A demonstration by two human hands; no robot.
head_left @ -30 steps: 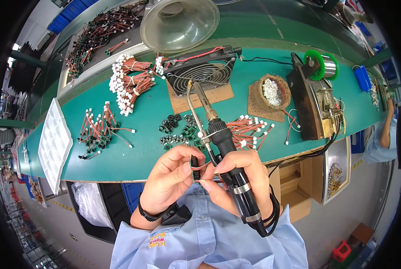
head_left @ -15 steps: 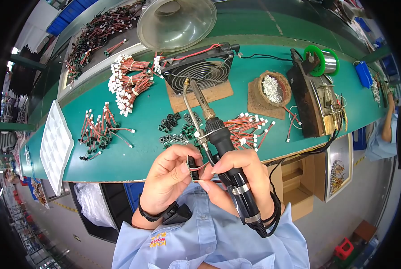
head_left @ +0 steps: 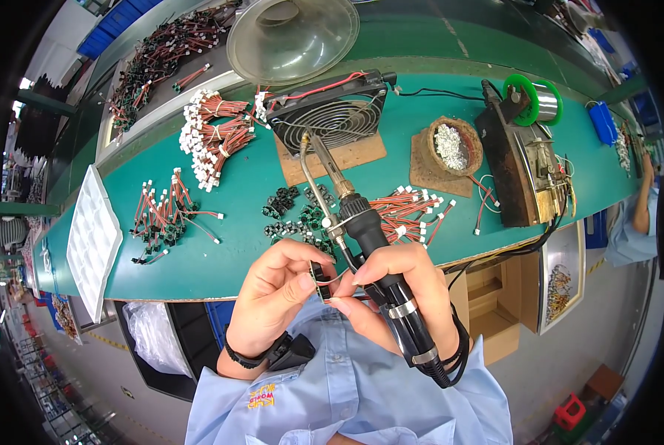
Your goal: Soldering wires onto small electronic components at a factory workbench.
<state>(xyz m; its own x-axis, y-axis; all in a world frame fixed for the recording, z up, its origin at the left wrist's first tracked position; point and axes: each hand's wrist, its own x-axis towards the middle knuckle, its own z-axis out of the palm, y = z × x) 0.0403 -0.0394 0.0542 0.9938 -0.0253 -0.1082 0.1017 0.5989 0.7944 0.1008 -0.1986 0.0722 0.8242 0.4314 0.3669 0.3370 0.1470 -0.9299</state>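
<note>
Between the thumb and fingers of my left hand (head_left: 273, 302) is a small circuit board (head_left: 319, 282) with black parts on it, held on edge over the table's front rim. My right hand (head_left: 425, 285) is closed around a black soldering iron (head_left: 363, 228), whose tip points up and away toward the fan. A thin metal solder feed tube (head_left: 319, 182) is clamped alongside it. The thumb and a finger of the right hand also reach to the thin wires (head_left: 335, 280) at the board. Whether the wires are joined to the board is too small to tell.
Beyond the iron stands a black fan (head_left: 332, 119) on a wooden board. Loose black parts (head_left: 298, 215) and red-white connector wires (head_left: 410, 211) lie near my hands. A bowl of white bits (head_left: 451, 147), a solder spool (head_left: 543, 102) and a white tray (head_left: 94, 245) are further out.
The soldering iron has shifted very slightly, its tip a little to the left. The small board has tilted a bit in my left fingers. Both grips stay the same.
</note>
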